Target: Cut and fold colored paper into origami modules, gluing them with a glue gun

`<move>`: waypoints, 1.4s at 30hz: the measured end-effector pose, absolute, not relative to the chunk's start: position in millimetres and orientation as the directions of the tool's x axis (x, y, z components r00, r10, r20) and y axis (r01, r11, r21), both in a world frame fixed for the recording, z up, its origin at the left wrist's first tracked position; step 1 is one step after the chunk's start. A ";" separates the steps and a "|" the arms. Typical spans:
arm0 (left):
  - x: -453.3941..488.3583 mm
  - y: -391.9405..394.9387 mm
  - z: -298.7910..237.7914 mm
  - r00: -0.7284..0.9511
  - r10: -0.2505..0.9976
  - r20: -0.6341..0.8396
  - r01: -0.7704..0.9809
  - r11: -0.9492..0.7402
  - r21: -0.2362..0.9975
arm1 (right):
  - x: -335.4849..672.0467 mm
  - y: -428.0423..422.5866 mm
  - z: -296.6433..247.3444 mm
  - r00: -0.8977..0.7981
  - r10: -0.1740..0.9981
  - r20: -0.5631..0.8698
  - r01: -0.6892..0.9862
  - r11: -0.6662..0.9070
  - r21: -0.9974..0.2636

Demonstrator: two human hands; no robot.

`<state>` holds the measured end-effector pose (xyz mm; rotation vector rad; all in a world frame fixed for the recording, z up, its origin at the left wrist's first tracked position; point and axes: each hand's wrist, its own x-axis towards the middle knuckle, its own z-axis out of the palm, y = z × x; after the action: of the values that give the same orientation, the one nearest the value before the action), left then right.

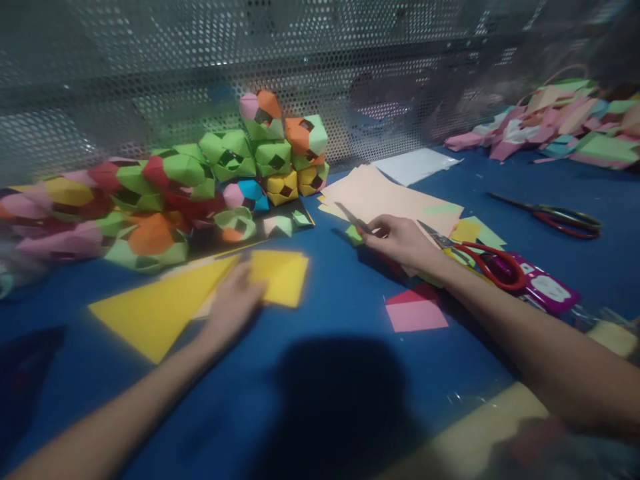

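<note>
From 9 to 11 o'clock stand stacked paper blocks; they look light and unglued, so a knock from the left forearm could topple a few onto the work; between 8 and 9 lies a flat yellow paper, pointed at its lower end; over its right edge, at 8, is the left hand, fingers curled but blurred, so I cannot tell whether they pinch the sheet or only press it; a loose hold could let it slide or crease off line; just right of those fingers lies a folded yellow piece, which they could drag along.

Near the centre, towards 2, points a dark-bladed tool, gripped in the closed fingers of the right hand; its bare tip could nick the beige sheets behind if the wrist swings; at 4 the pink paper lies loose below that forearm and could be swept aside; close by the wrist, towards 3, the red-handled scissors could snag or scratch the arm.
</note>
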<state>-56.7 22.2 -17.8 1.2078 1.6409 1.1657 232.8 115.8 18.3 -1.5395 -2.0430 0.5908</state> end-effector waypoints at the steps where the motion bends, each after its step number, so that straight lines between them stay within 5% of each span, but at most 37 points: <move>1: -56.8 22.1 -18.4 -0.250 0.967 -0.056 0.272 0.126 0.954 | 232.6 116.0 15.9 -0.252 0.956 0.151 0.770 0.293 -0.566; 5: -55.6 20.5 -19.7 -0.237 0.971 -0.032 0.330 0.111 0.937 | 227.7 116.2 4.7 -0.385 0.907 0.172 0.873 0.419 -0.250; 8: -52.9 18.7 -19.0 -0.227 0.974 -0.022 0.335 0.100 0.937 | 225.5 116.9 -1.2 -0.448 0.855 0.263 0.848 0.499 -0.177; 13: -48.2 16.7 -13.5 -0.194 0.981 -0.004 0.395 0.082 0.915 | 211.9 97.0 0.6 -0.530 0.730 0.432 0.597 0.683 -0.422; 20: -41.5 13.6 -9.5 -0.143 0.985 -0.093 0.318 0.135 0.938 | 177.7 67.0 5.6 -0.507 0.853 0.124 0.445 0.383 -0.810; 29: -50.8 19.7 -17.7 -0.269 0.963 -0.020 0.284 0.099 0.954 | 182.9 105.1 -4.7 -0.278 0.930 0.238 0.530 0.356 -0.770; 34: -46.9 14.2 -13.2 -0.245 0.967 -0.071 0.303 0.145 0.942 | 184.0 101.5 -1.7 -0.282 0.862 0.422 0.491 0.508 -0.708; 38: -31.8 1.7 -5.3 -0.145 0.978 -0.151 0.295 0.188 0.937 | 176.0 72.0 7.5 -0.403 0.899 0.173 0.275 0.300 -0.913; 42: -22.9 -5.5 -2.8 -0.040 0.985 -0.165 0.288 0.169 0.942 | 168.5 55.0 10.6 -0.487 0.872 -0.053 0.265 0.090 -0.960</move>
<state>-22.9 -5.5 -2.8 1.2812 1.5090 0.9378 168.5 55.0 10.6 -1.1165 -1.8188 1.4154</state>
